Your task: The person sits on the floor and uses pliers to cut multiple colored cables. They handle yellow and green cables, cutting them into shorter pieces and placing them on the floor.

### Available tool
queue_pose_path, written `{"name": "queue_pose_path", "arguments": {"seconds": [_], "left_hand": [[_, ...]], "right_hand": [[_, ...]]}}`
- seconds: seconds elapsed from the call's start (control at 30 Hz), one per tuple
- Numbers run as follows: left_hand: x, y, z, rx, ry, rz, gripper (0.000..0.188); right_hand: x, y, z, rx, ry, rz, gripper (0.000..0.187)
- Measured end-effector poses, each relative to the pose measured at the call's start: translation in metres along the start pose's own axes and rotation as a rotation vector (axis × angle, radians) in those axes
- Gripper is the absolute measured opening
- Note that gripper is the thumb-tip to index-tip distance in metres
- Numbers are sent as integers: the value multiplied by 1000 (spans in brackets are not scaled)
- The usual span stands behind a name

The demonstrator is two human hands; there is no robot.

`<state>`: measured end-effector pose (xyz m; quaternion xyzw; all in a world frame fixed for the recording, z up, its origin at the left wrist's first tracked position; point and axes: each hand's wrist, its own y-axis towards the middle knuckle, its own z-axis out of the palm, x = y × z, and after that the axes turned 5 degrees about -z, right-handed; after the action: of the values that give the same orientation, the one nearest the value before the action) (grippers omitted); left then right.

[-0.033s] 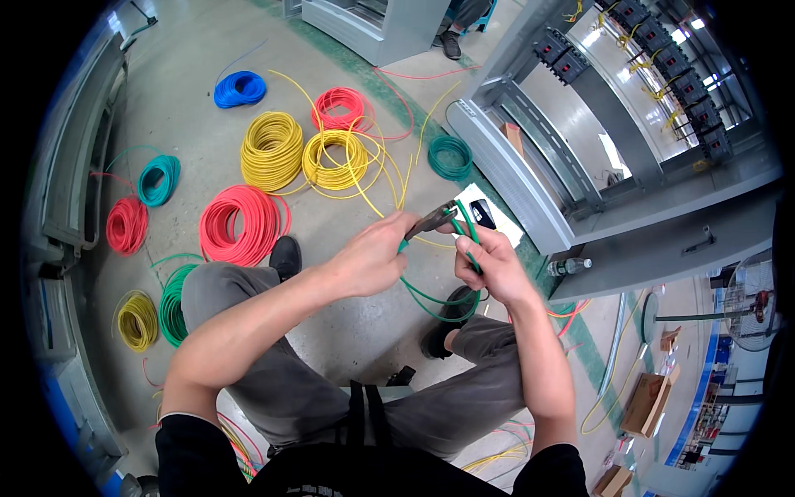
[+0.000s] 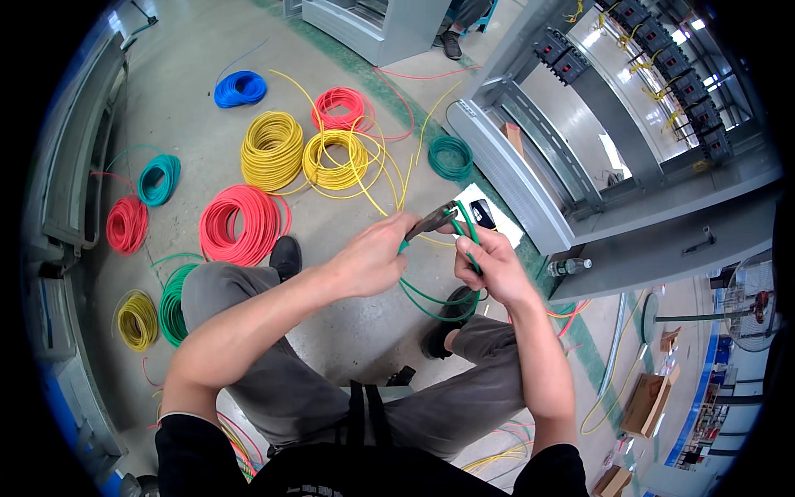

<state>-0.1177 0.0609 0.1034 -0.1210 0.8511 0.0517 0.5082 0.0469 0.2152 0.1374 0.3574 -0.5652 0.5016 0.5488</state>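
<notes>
My left hand is closed around the handles of a pair of pliers with dark jaws and green grips. The jaws meet a green wire near its bend. My right hand pinches that same wire, just right of the pliers. From between my hands, the wire hangs in a loose loop above my shoe. Exactly how the jaws sit on the wire is too small to tell. Beyond my right hand, a dark phone-like object lies on a white sheet.
Coils of yellow, red, blue and green wire lie on the floor ahead and left. A grey metal cabinet with breakers stands right, a plastic bottle beside it. Another person's shoe shows at the far side.
</notes>
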Motion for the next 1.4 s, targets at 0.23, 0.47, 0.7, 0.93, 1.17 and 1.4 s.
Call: {"name": "queue_pose_path", "arguments": {"seconds": [0.23, 0.47, 0.7, 0.93, 1.17, 1.4], "left_hand": [[0, -5, 1, -39, 16, 16, 48], [-13, -5, -1, -1, 95, -154, 35], [-13, -13, 10, -136, 142, -81, 40], [-11, -1, 2, -340, 242, 403, 49], [-15, -1, 2, -298, 324, 390, 40], [-15, -4, 17, -244, 100, 80, 34]], "right_hand": [[-2, -1, 4, -10, 25, 0, 37], [-12, 1, 2, -113, -26, -90, 31], [-15, 0, 1, -246, -38, -122, 30], [3, -14, -7, 5, 212, -35, 34], [-3, -14, -4, 177, 455, -9, 39], [-6, -3, 4, -344, -70, -162, 29]]}}
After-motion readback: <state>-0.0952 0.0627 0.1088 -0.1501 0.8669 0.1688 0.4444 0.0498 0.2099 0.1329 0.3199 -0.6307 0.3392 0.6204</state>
